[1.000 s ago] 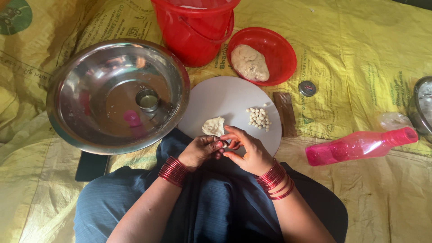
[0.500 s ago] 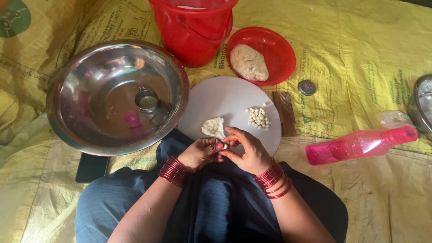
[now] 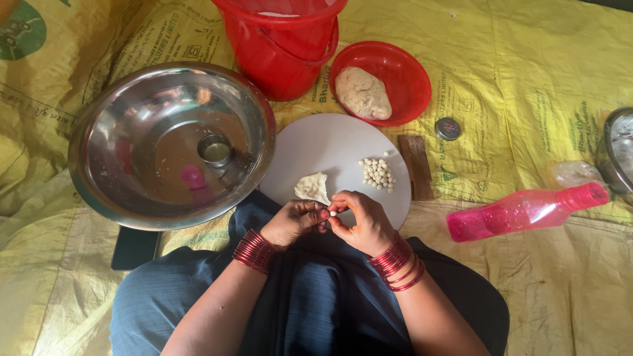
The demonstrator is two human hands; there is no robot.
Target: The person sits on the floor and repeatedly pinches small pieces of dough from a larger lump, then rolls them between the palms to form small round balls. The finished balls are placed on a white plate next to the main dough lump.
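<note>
The left hand [image 3: 298,221] and the right hand [image 3: 359,221] are meeting over the near edge of a round white board [image 3: 330,142], and their fingertips are pinching a tiny dough ball [image 3: 333,213] between them; both hands are closed lightly on it, though which one is carrying the weight is hard to tell from this angle.

Judging by the board, the work is partway along: a small heap of finished dough balls [image 3: 378,173] is lying on the right of the board, a torn lump of dough [image 3: 311,187] is sitting just beside the hands, and a much larger mass of dough [image 3: 362,92] is waiting in the red bowl [image 3: 412,72] beyond. So most of the dough seems unshaped yet.

The floor covering is a spread of yellow sacking [image 3: 527,79] with green printed lettering and a round green emblem [image 3: 23,29] at the far left corner. A pink bottle [image 3: 524,211] is lying on its side to the right, with no label showing. A small round metal cap [image 3: 448,128] is resting near the red bowl.
</note>
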